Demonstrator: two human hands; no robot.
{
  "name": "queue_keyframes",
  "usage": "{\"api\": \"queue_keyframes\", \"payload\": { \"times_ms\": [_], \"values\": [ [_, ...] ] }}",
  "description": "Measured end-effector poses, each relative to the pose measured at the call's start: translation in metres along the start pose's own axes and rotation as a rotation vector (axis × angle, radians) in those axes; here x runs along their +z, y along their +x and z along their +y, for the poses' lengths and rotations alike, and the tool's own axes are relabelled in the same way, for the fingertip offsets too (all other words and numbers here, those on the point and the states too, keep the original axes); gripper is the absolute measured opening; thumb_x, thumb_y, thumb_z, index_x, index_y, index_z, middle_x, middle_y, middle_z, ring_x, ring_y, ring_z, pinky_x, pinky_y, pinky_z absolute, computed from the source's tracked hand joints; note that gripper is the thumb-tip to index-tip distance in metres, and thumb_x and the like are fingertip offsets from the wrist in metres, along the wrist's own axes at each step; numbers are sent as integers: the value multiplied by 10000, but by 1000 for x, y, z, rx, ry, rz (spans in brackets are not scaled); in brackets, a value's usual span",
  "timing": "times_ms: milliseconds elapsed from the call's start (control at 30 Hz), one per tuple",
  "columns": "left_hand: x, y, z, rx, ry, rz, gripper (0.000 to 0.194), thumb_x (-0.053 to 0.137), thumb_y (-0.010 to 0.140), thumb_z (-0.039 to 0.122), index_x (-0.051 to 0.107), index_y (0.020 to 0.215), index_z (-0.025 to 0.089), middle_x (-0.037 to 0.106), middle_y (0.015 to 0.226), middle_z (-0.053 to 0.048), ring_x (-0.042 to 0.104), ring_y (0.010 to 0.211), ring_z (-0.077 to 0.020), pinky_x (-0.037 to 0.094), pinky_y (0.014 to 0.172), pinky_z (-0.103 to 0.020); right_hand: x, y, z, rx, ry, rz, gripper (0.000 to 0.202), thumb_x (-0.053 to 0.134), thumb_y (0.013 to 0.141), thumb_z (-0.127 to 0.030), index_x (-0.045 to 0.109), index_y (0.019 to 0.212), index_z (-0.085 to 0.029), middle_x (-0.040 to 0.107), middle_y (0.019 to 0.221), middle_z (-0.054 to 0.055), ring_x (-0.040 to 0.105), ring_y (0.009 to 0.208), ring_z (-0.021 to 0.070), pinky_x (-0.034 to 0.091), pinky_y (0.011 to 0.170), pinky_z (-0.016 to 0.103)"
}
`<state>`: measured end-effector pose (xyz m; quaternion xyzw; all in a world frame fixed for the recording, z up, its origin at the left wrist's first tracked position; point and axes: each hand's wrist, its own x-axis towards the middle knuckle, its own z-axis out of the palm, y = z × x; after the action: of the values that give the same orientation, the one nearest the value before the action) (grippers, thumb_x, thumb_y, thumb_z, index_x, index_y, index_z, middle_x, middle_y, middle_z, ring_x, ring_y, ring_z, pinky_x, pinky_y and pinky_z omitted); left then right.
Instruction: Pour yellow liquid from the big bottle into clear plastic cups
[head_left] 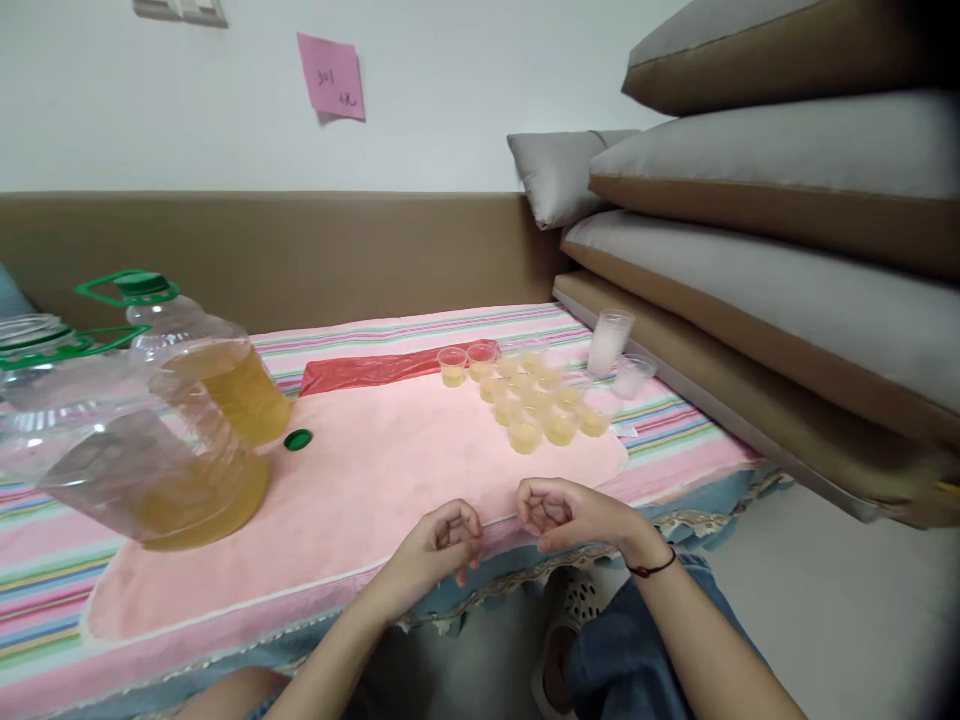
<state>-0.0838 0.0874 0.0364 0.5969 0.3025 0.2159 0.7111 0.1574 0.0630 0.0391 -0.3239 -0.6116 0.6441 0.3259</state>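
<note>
Near the front edge of the pink mat, my left hand hovers with loosely curled fingers, the thumb apart from them, holding nothing. Facing it, my right hand is also loosely curled and empty. Just beyond the right hand stands a cluster of small clear plastic cups with yellowish liquid in them. To the left are two large clear jugs of amber liquid: a near jug with its neck uncapped and a far jug with a green cap on. A loose green cap lies beside them.
Behind the cups lies a red plastic bag, flattened. Stacked empty cups stand at the back right, with more clear cups beside them. Piled grey-brown cushions border the right side. A padded brown backboard runs along the wall.
</note>
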Motion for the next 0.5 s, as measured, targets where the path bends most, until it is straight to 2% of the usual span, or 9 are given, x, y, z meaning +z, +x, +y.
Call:
{"api": "queue_keyframes", "payload": {
  "times_ms": [67,167,300,400,500],
  "values": [
    [-1,1,-4,21,-23,-15,282,700,735,308,454,803,188,522,667,52,504,573,-73,428,477,-174,-12,-12,-4,-34,-16,94,372,851,610,-351,573,791,-182,519,653,-68,390,528,56,317,481,193],
    [-4,1,-8,29,-54,-39,291,694,709,222,418,802,204,502,681,64,507,584,-68,420,460,-155,-33,-36,-7,-124,-26,315,445,844,577,-481,543,737,-195,469,636,-65,362,525,65,270,469,206],
    [-6,0,-11,42,-62,-60,332,678,645,114,396,790,213,506,673,67,480,589,-65,396,422,-125,-64,-73,-9,-221,-53,644,496,746,617,-636,472,691,-230,317,550,-101,209,437,60,167,414,225],
    [-11,0,-16,36,-57,-75,321,653,629,93,406,796,210,525,692,56,489,605,-71,389,407,-115,-95,-93,-13,-242,-120,887,462,665,705,-649,441,669,-246,214,526,-119,147,409,63,147,391,233],
    [-17,2,-24,8,-35,-87,309,638,636,98,409,811,210,551,729,42,503,607,-74,394,407,-119,-139,-98,-20,-214,-236,1124,360,650,783,-555,507,713,-233,251,519,-110,228,402,73,199,374,226]
  ]
}}
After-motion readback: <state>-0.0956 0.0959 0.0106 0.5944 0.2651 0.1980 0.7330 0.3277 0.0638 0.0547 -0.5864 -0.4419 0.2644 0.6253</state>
